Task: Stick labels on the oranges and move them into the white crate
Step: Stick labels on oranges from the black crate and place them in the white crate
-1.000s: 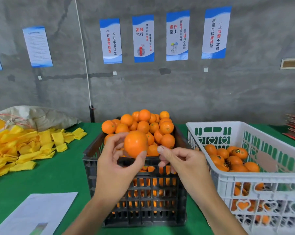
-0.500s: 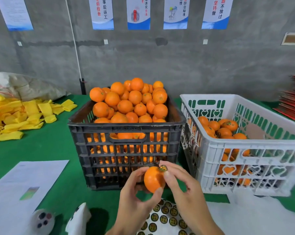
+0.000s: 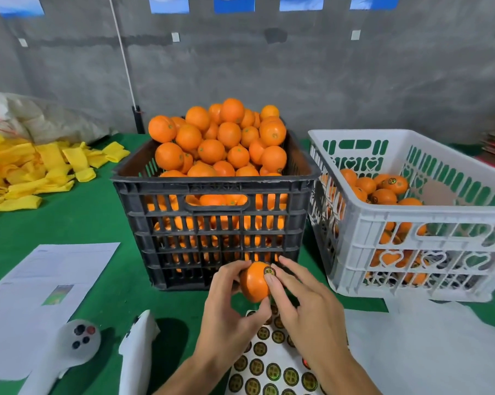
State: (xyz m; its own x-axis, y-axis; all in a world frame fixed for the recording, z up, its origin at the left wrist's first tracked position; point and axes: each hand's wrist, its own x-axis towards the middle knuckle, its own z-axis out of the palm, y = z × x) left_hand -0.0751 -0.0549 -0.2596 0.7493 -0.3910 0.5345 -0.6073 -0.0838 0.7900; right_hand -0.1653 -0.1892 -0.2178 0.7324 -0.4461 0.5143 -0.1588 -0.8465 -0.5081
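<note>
I am at the labelling step. My left hand (image 3: 226,306) holds one orange (image 3: 253,282) in curled fingers and thumb, low in front of the black crate (image 3: 212,223) and above the label sheet (image 3: 272,366). A round label (image 3: 269,271) sits on the upper right of the fruit. My right hand (image 3: 306,306) has its fingers fairly straight; one fingertip (image 3: 269,278) presses at the label's lower edge, and the hand grips nothing. I cannot tell whether the whole label is flat on the skin.

Positions of the task's things:
- The black crate stands centre, heaped with oranges that show no labels from here.
- The white crate (image 3: 411,223) stands just beside it on the right, partly filled; several fruits in it show labels.
- The label sheet lies on the green table (image 3: 84,218) under my wrists, with many labels left.

Next move, as I judge it:
1. Rub the fingertip across the label so no edge lifts.
2. Lift the right hand clear.
3. Carry the orange right, over the white crate's near wall, which stands higher than the fruit is now.
4. Lower it onto the pile before letting go, so it does not drop or roll hard against the others.

Much of the task remains, given the full black crate.
</note>
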